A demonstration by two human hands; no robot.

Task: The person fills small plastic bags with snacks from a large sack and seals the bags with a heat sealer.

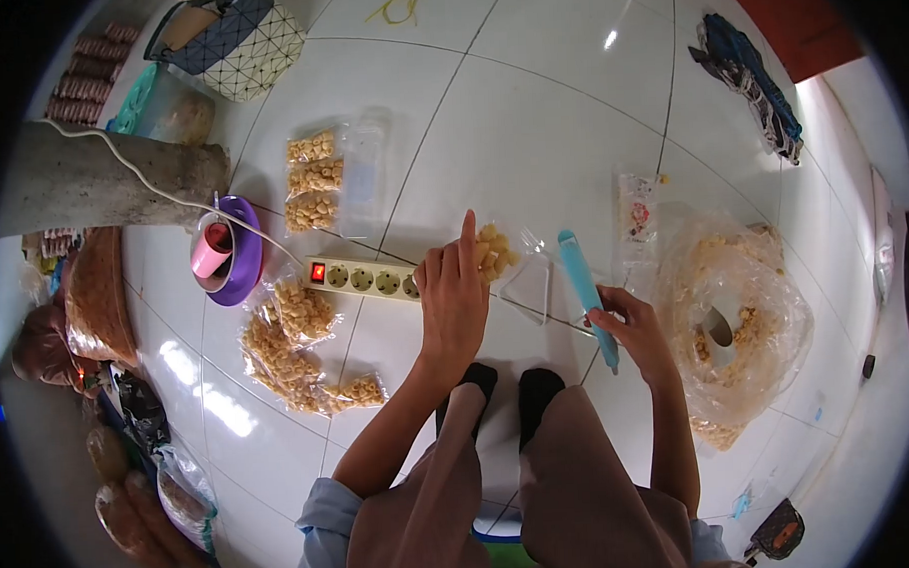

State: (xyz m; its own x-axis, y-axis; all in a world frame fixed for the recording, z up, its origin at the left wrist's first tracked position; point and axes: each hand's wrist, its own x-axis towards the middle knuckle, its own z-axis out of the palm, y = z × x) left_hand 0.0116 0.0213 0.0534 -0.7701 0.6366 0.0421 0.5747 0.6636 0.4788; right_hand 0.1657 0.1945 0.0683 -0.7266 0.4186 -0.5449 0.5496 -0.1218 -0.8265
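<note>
My left hand [453,289] is over the right end of a power strip [364,278] with a lit red switch, index finger stretched out. Right beside its fingers lies a small clear bag of yellowish snacks [494,253], partly hidden by the hand. A long light-blue tool [582,280] is held at its lower part by my right hand [626,323], whose fingers wrap round it. Between the hands, a fork [533,241] and the clear edges of a plastic bag [528,289] show on the tiles.
Filled snack bags [313,179] lie at the upper left, and more [291,340] are piled below the strip. On the right sits a large open plastic bag of snacks [776,303]. A purple bowl [241,253] and a cable [150,174] are left.
</note>
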